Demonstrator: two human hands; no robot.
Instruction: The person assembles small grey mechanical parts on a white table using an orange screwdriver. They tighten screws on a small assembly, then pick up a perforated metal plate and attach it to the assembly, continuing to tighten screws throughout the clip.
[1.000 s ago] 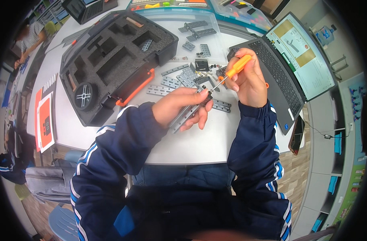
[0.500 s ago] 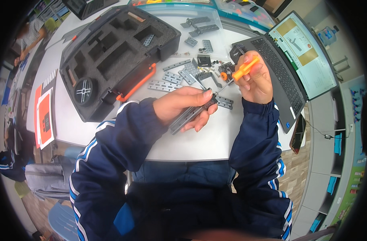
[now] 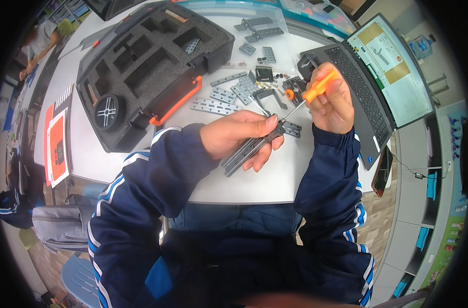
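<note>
A slotted grey metal beam (image 3: 242, 156) with a small dark bracket at its far end lies in my left hand (image 3: 236, 134), whose thumb presses on top and fingers curl beneath. My right hand (image 3: 332, 105) grips the orange handle of a screwdriver (image 3: 321, 86). Its thin metal shaft slants down to the left, and the tip meets the bracket end beside my left thumb; whether it sits in a screw is too small to tell. Just beyond my hands lie perforated grey metal plates (image 3: 215, 106), a black square part (image 3: 264, 74) and several small fasteners.
A foam-lined black case (image 3: 141, 66) with an orange handle stands open at the left, a black wheel (image 3: 110, 113) in it. An open laptop (image 3: 346, 77) is close by my right hand. Clear plastic bins (image 3: 316, 18) stand at the back; a printed booklet (image 3: 58, 151) lies far left.
The whole view has shifted slightly. Both hands keep their grips, and the screwdriver's tip stays at the beam's bracket end; the orange handle has tilted a little.
</note>
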